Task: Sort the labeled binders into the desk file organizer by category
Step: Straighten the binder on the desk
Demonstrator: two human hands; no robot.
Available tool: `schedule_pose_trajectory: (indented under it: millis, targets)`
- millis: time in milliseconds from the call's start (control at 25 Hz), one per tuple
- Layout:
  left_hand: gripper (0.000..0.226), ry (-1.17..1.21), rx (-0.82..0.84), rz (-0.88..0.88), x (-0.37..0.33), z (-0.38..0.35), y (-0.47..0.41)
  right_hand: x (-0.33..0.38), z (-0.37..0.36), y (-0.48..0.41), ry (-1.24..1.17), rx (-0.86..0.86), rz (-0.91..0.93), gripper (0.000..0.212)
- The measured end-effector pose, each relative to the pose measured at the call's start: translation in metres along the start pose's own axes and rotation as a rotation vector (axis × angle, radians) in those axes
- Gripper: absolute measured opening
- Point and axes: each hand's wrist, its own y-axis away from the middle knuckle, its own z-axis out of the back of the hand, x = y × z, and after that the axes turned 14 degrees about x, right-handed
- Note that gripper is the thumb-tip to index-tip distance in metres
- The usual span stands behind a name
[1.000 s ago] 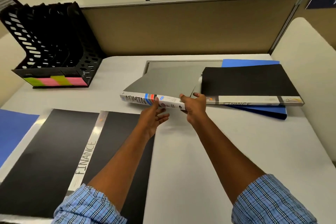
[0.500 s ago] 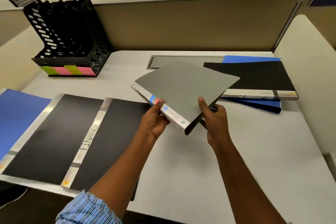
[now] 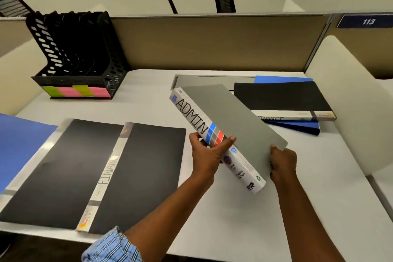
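I hold a grey binder [image 3: 231,121] with "ADMIN" on its white spine, lifted above the desk and tilted. My left hand [image 3: 207,154] grips its spine near the blue and red stripes. My right hand [image 3: 282,162] grips the near right corner of its cover. The black mesh file organizer [image 3: 74,53] with green and pink sticky labels stands at the back left, its slots empty. A black "FINANCE" binder [image 3: 89,174] lies open flat at the front left. Another black "FINANCE" binder [image 3: 282,97] lies at the back right on a blue binder [image 3: 297,128].
A blue folder [image 3: 19,140] lies at the left desk edge. A grey binder [image 3: 212,80] lies flat behind the lifted one. Tan partition walls [image 3: 212,42] close the back, and a white curved divider [image 3: 357,112] bounds the right side.
The ADMIN binder was lifted off the stack at the back, drawn toward me and turned so that its spine faces up and left. Both hands came nearer with it.
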Motion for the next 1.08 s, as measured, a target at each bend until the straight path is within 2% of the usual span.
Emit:
schedule_pose_trajectory:
  millis: [200,360,440,520,600,640,720,760,840,960,1080]
  targets:
    - [0.073,-0.058,0.080,-0.036,-0.009,0.007,0.018,-0.008,-0.008,0.018,0.086,-0.057,0.042,0.016]
    - [0.066,-0.066,0.150,0.053,-0.007,0.030,0.023,-0.023,-0.003,0.035,0.012,-0.138,0.056,0.013]
    - [0.064,-0.037,0.188,0.108,-0.001,0.043,0.024,-0.032,0.007,0.043,-0.040,-0.170,0.038,0.021]
    - [0.064,-0.007,0.236,0.188,0.005,0.060,0.023,-0.042,0.020,0.049,-0.089,-0.216,0.009,0.046]
    - [0.059,0.010,0.275,0.285,0.010,0.079,0.020,-0.054,0.033,0.055,-0.040,-0.277,-0.008,0.058]
    - [0.055,0.009,0.289,0.339,0.012,0.089,0.018,-0.060,0.037,0.060,0.005,-0.304,-0.008,0.054]
    - [0.048,-0.002,0.313,0.433,0.018,0.105,0.013,-0.071,0.041,0.068,0.150,-0.315,-0.019,0.024]
    - [0.046,-0.002,0.330,0.471,0.020,0.112,0.010,-0.077,0.042,0.071,0.220,-0.306,-0.020,0.021]
    - [0.043,-0.014,0.350,0.526,0.022,0.122,0.005,-0.088,0.041,0.076,0.319,-0.302,-0.020,0.034]
    - [0.043,-0.085,0.354,0.580,0.030,0.133,0.002,-0.108,0.038,0.083,0.446,-0.315,-0.073,0.042]
    - [0.043,-0.243,0.326,0.546,0.039,0.136,0.005,-0.123,0.031,0.090,0.461,-0.359,-0.075,0.058]
